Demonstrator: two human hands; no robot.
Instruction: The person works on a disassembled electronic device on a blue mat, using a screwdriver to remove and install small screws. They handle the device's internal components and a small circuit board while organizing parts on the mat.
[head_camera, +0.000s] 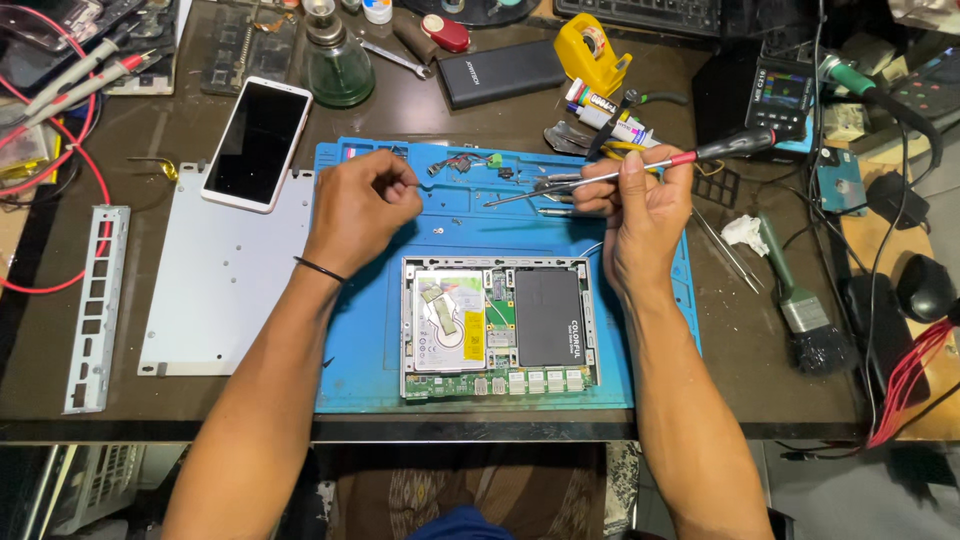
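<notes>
My right hand (632, 205) is shut on a screwdriver (700, 152) with a black and red handle, its shaft pointing left over the blue work mat (365, 330). My left hand (358, 205) hovers above the mat's upper part with fingers curled together; whether a small part is pinched in them is not visible. Below both hands lies an opened small computer case (500, 326), showing a silver hard drive (448, 320), a black drive (548, 316) and a green circuit board. Small screws and parts sit in the mat's top trays (465, 165).
A grey metal cover plate (215, 290) with a smartphone (258, 143) on it lies left of the mat. A slotted metal bracket (95, 305) lies further left. A brush (805, 305), tweezers, a yellow tape dispenser (590, 50), a black power bank (500, 72) and a glass bottle (338, 62) surround the mat.
</notes>
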